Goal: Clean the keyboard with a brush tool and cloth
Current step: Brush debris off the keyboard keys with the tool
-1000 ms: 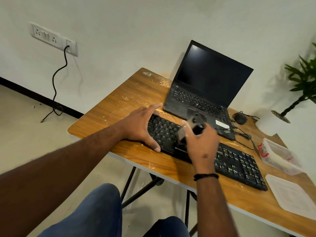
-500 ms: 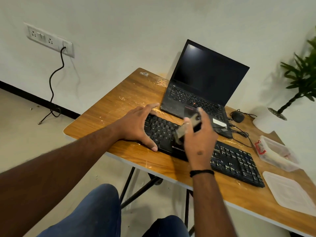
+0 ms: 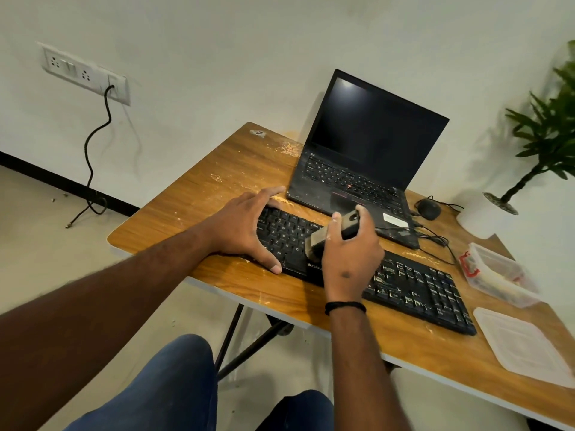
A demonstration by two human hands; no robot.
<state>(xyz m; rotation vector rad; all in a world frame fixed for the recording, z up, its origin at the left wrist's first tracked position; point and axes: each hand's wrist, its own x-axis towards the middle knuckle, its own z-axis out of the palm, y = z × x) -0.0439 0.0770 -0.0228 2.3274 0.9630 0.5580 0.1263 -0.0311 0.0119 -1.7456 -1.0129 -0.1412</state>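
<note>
A person's right hand (image 3: 350, 255) grips a grey-and-black block-shaped brush tool (image 3: 334, 234), bristle end down over the middle of a long black plastic keyboard (image 3: 413, 286) lying w/ its front edge near the edge of a scuffed wooden tabletop (image 3: 199, 206). Left hand (image 3: 245, 227) lies spread, fingers straight, over the keyboard's left end, thumb at its front edge. Behind: open black laptop (image 3: 367, 157), screen dark. At right: clear plastic box (image 3: 497, 275) & its flat lid (image 3: 525, 346).
</note>
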